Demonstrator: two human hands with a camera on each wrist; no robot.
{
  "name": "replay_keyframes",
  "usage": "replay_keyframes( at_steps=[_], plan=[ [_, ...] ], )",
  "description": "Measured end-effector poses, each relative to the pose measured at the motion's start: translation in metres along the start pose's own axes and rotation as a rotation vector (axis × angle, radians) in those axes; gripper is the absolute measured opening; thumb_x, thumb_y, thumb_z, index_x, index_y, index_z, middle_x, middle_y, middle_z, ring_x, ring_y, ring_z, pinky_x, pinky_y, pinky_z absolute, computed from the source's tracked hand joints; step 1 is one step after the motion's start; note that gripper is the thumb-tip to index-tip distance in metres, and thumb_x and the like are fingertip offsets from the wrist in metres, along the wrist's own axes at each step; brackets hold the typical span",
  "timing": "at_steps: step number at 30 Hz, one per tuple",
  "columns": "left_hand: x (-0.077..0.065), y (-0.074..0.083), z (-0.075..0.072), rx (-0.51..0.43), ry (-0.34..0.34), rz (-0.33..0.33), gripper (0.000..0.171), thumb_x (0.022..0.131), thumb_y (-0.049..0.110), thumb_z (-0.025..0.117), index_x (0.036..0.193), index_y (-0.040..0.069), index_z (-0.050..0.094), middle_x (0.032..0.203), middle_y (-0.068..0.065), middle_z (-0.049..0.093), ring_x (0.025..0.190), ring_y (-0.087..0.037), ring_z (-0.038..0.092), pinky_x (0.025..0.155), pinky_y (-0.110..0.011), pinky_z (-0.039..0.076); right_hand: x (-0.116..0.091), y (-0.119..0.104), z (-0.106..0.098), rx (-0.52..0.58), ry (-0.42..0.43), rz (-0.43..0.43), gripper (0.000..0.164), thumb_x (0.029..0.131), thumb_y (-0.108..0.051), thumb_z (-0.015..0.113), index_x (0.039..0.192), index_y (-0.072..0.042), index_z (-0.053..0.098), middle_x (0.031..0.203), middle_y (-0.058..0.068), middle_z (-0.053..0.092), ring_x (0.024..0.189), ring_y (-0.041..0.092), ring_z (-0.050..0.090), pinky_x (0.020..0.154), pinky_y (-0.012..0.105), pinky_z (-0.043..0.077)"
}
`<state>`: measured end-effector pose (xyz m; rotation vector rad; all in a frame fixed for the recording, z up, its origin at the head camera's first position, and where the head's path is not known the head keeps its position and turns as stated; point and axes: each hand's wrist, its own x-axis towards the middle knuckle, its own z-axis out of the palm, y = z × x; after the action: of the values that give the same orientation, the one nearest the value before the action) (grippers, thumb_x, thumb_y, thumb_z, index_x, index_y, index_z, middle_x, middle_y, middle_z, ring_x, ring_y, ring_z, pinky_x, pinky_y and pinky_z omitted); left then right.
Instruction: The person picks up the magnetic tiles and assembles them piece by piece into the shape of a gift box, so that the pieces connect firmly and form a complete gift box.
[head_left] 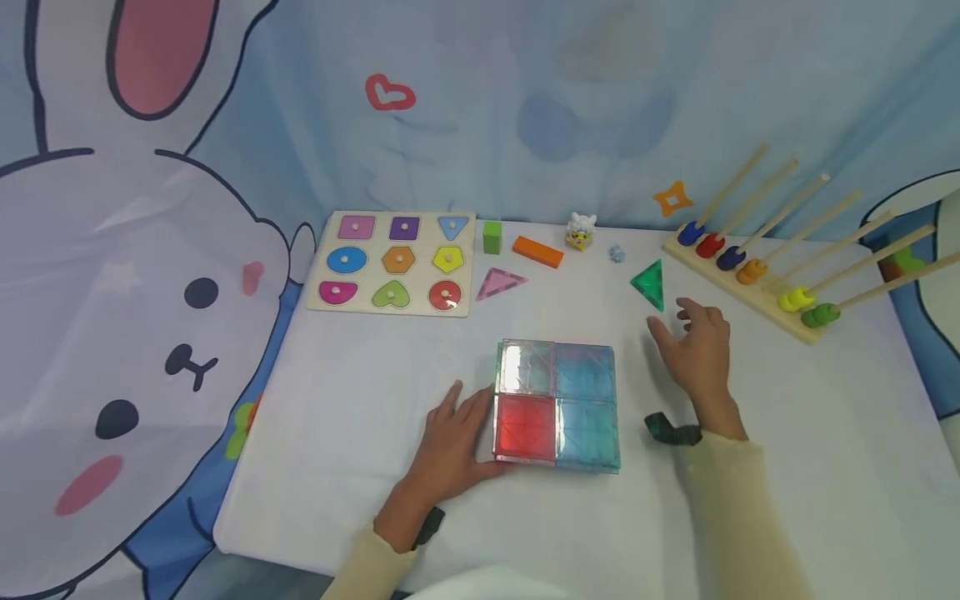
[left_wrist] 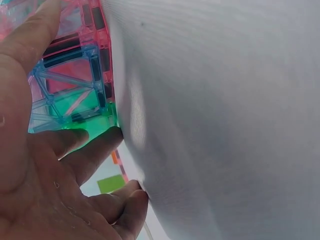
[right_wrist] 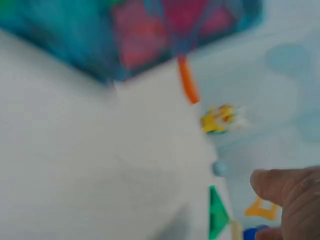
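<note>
A block built of clear coloured magnetic tiles [head_left: 527, 429] stands on the white table, with red, blue and clear squares on top. Against its left side rests my left hand [head_left: 452, 446], fingers spread and thumb at the near corner. The left wrist view shows that hand touching the pink, blue and green tile walls [left_wrist: 70, 80]. My right hand [head_left: 699, 350] is over the table to the right, fingers loosely bent and holding nothing. Just beyond its fingertips lies a green triangle tile [head_left: 651, 285]; in the right wrist view this triangle [right_wrist: 217, 214] is near the thumb.
A shape puzzle board [head_left: 315, 287] lies at the back left. Nearby are a green block [head_left: 492, 237], a pink triangle tile [head_left: 500, 282] and an orange block [head_left: 537, 252]. A small figurine [head_left: 581, 231] stands at the back. A peg rack with beads [head_left: 780, 315] is at the right.
</note>
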<state>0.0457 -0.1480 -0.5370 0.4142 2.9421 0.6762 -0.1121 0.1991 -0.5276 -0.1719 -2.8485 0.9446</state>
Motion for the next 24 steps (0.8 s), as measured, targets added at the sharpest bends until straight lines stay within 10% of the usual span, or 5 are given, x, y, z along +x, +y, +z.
replay_keyframes(
  at_steps=[5, 13, 19, 24],
  plan=[
    [-0.002, -0.002, 0.003, -0.008, -0.032, -0.031, 0.106, 0.069, 0.07, 0.065, 0.152, 0.031, 0.012, 0.151, 0.01, 0.031, 0.143, -0.028, 0.012, 0.1, -0.051, 0.034, 0.057, 0.006, 0.026, -0.177, -0.168, 0.012, 0.088, 0.087, -0.06, 0.049, 0.143, 0.005, 0.029, 0.129, 0.031, 0.033, 0.112, 0.045, 0.033, 0.088, 0.06, 0.037],
    [0.0, -0.005, 0.005, 0.037, 0.006, -0.006, 0.105, 0.069, 0.073, 0.062, 0.152, 0.026, 0.016, 0.149, 0.008, 0.034, 0.143, -0.029, 0.013, 0.099, -0.049, 0.035, 0.08, 0.006, 0.031, -0.422, -0.086, -0.245, 0.037, 0.092, -0.021, 0.053, 0.102, 0.015, 0.053, 0.095, 0.029, 0.047, 0.081, 0.043, 0.05, 0.062, 0.055, 0.045],
    [-0.002, -0.004, 0.003, 0.025, 0.012, -0.008, 0.106, 0.068, 0.069, 0.067, 0.151, 0.025, 0.019, 0.148, 0.007, 0.036, 0.142, -0.03, 0.017, 0.097, -0.049, 0.037, 0.033, -0.006, 0.004, -0.279, -0.068, -0.169, 0.026, 0.087, -0.014, 0.054, 0.104, 0.005, 0.058, 0.088, 0.023, 0.06, 0.078, 0.037, 0.053, 0.065, 0.05, 0.043],
    [0.001, -0.006, 0.001, 0.039, 0.023, 0.014, 0.105, 0.068, 0.072, 0.064, 0.151, 0.024, 0.02, 0.147, 0.006, 0.036, 0.141, -0.03, 0.018, 0.095, -0.049, 0.037, -0.042, -0.037, -0.026, 0.025, 0.086, -0.387, 0.017, 0.082, -0.01, 0.066, 0.097, -0.002, 0.066, 0.089, 0.012, 0.066, 0.086, 0.027, 0.053, 0.072, 0.035, 0.04]
  ],
)
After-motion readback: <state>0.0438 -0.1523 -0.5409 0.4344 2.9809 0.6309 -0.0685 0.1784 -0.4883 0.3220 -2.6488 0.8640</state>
